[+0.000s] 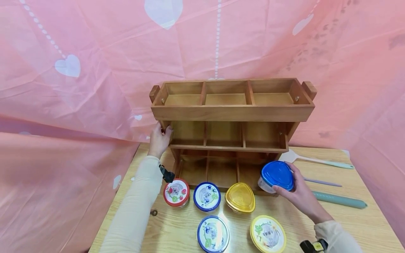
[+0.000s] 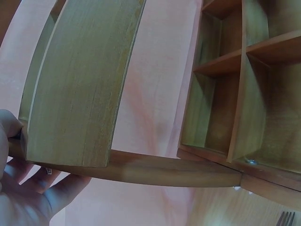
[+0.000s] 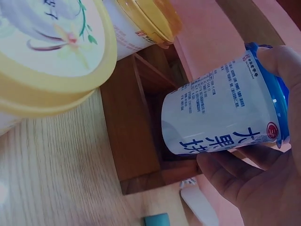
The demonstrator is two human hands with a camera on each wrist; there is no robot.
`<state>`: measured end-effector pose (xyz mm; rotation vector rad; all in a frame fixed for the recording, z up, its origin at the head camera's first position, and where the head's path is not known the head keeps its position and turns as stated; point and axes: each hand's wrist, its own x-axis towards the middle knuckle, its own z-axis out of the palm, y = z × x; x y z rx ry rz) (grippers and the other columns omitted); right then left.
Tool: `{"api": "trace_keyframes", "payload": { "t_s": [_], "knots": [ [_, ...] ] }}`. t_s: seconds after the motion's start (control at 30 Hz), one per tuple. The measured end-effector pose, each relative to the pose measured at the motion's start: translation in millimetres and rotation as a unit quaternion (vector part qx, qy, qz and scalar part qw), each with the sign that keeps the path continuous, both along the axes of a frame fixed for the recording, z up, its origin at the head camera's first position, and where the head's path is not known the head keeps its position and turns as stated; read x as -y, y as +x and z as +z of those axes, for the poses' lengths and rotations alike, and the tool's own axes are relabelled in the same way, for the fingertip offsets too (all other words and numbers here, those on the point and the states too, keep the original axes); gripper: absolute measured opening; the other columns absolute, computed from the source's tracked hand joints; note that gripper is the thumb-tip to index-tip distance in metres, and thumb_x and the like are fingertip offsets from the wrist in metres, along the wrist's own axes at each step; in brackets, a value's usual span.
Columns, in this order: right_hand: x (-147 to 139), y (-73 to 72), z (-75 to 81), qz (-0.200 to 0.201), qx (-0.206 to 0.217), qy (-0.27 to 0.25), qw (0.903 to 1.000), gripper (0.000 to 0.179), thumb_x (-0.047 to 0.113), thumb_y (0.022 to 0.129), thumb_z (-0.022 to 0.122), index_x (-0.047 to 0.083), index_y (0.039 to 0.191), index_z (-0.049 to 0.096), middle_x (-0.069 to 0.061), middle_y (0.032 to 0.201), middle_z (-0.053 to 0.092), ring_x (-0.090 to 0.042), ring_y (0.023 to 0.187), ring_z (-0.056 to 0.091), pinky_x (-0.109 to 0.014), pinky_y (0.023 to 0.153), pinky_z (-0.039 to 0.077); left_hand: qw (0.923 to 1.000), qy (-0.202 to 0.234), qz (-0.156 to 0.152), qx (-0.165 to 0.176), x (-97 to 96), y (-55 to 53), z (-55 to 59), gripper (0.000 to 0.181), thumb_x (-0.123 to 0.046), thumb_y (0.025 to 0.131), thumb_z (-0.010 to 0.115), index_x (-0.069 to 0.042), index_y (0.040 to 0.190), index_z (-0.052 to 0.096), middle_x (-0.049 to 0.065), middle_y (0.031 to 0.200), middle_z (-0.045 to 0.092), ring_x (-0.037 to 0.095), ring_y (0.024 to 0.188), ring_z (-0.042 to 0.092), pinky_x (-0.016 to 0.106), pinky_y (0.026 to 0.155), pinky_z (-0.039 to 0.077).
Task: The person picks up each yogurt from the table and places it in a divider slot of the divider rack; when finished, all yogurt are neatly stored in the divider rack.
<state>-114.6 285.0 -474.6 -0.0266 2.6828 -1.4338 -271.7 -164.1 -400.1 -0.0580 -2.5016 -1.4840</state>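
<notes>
A wooden three-tier rack (image 1: 232,113) with divided compartments stands before me. My left hand (image 1: 159,141) grips its left side at the middle tier; in the left wrist view the fingers (image 2: 66,190) curl round the side rail (image 2: 141,169). My right hand (image 1: 299,195) holds a yogurt cup with a blue rounded-triangle lid (image 1: 277,175), tilted, at the bottom tier's right compartment. Its white printed wall (image 3: 216,110) shows in the right wrist view, thumb at the lid and fingers beneath. Nearby on the table is a cup with a gold rounded-triangle lid (image 1: 240,197).
Round cups stand in front of the rack: red-rimmed (image 1: 176,192), blue-rimmed (image 1: 207,196), another blue-rimmed (image 1: 213,234) and yellow-rimmed (image 1: 268,234). To the right lie a spatula (image 1: 319,161), a thin purple utensil (image 1: 322,182) and a green utensil handle (image 1: 340,200). Pink cloth (image 1: 110,70) hangs behind.
</notes>
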Motion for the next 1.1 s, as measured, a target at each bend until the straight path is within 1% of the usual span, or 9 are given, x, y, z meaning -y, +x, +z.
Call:
{"api": "trace_keyframes", "payload": {
  "t_s": [0.13,0.33,0.4,0.5,0.63,0.7,0.83,0.93,1.1],
  "knots": [
    [5.2,-10.1,-3.0,0.005,0.018,-0.001,0.9998,0.101,0.038,0.092,0.068,0.018,0.158,-0.005,-0.035,0.154,0.018,-0.059,0.132,0.032,-0.07,0.097,0.043,1.0,-0.002,0.001,-0.007,0.2,0.0,-0.7,0.044,-0.016,0.103,0.049,-0.009,0.146,0.042,0.018,0.146,0.051,0.035,0.128,0.055,0.051,0.106,0.046],
    [10.9,-25.5,-10.5,0.011,0.048,0.002,0.9988,0.104,0.043,0.092,0.066,0.019,0.158,-0.01,-0.034,0.156,0.014,-0.06,0.134,0.028,-0.07,0.099,0.04,0.9999,-0.001,0.002,-0.015,1.3,-0.4,-1.9,0.043,-0.015,0.102,0.049,-0.008,0.144,0.045,0.019,0.141,0.055,0.034,0.122,0.058,0.049,0.103,0.049],
    [13.4,-30.4,-12.4,0.013,0.054,0.002,0.9985,0.105,0.045,0.091,0.066,0.019,0.157,-0.011,-0.034,0.157,0.014,-0.059,0.135,0.028,-0.07,0.1,0.039,0.9999,-0.001,0.001,-0.013,1.6,-0.1,-1.7,0.043,-0.015,0.102,0.049,-0.008,0.144,0.044,0.019,0.141,0.055,0.033,0.122,0.058,0.049,0.103,0.049],
    [17.2,-36.5,-15.4,0.019,0.045,-0.007,0.9988,0.105,0.044,0.091,0.068,0.018,0.157,-0.009,-0.032,0.157,0.016,-0.056,0.136,0.029,-0.07,0.103,0.036,0.9999,-0.002,0.002,-0.012,1.2,0.1,-1.1,0.043,-0.015,0.102,0.049,-0.008,0.145,0.044,0.019,0.141,0.055,0.034,0.122,0.058,0.05,0.103,0.049],
    [22.2,-42.0,-21.4,0.023,0.031,-0.012,0.9992,0.103,0.04,0.091,0.069,0.016,0.157,-0.007,-0.031,0.157,0.016,-0.054,0.137,0.029,-0.07,0.106,0.034,1.0,-0.003,0.002,-0.008,-0.3,1.2,-0.1,0.044,-0.015,0.103,0.048,-0.009,0.146,0.043,0.019,0.143,0.053,0.034,0.124,0.057,0.05,0.105,0.048],
    [24.3,-44.5,-24.7,0.02,0.03,-0.006,0.9993,0.104,0.041,0.091,0.069,0.016,0.157,-0.007,-0.031,0.157,0.016,-0.054,0.138,0.028,-0.07,0.107,0.033,1.0,-0.003,0.002,-0.005,-0.3,1.0,-0.4,0.045,-0.016,0.103,0.048,-0.009,0.147,0.042,0.018,0.144,0.052,0.033,0.125,0.057,0.05,0.105,0.047],
    [28.5,-48.4,-30.6,0.015,0.035,0.008,0.9993,0.107,0.044,0.089,0.069,0.014,0.157,-0.008,-0.031,0.158,0.014,-0.055,0.138,0.027,-0.07,0.107,0.032,1.0,-0.002,0.003,-0.003,0.3,0.7,-1.0,0.044,-0.016,0.103,0.048,-0.01,0.146,0.042,0.018,0.144,0.052,0.033,0.125,0.057,0.05,0.105,0.047],
    [31.4,-50.5,-34.4,0.013,0.038,0.016,0.9991,0.108,0.047,0.088,0.07,0.013,0.157,-0.006,-0.031,0.157,0.016,-0.055,0.138,0.029,-0.069,0.108,0.032,1.0,-0.002,0.003,-0.001,0.6,0.6,-1.2,0.045,-0.016,0.103,0.048,-0.01,0.147,0.042,0.018,0.145,0.052,0.033,0.125,0.057,0.05,0.106,0.047],
    [33.2,-53.8,-40.2,0.012,0.054,0.019,0.9983,0.11,0.05,0.088,0.069,0.012,0.157,-0.008,-0.032,0.157,0.015,-0.054,0.138,0.029,-0.068,0.108,0.032,1.0,0.0,0.002,-0.003,0.3,-0.3,-1.2,0.045,-0.017,0.103,0.049,-0.01,0.147,0.042,0.017,0.145,0.052,0.033,0.127,0.055,0.049,0.107,0.046]
  ]
}}
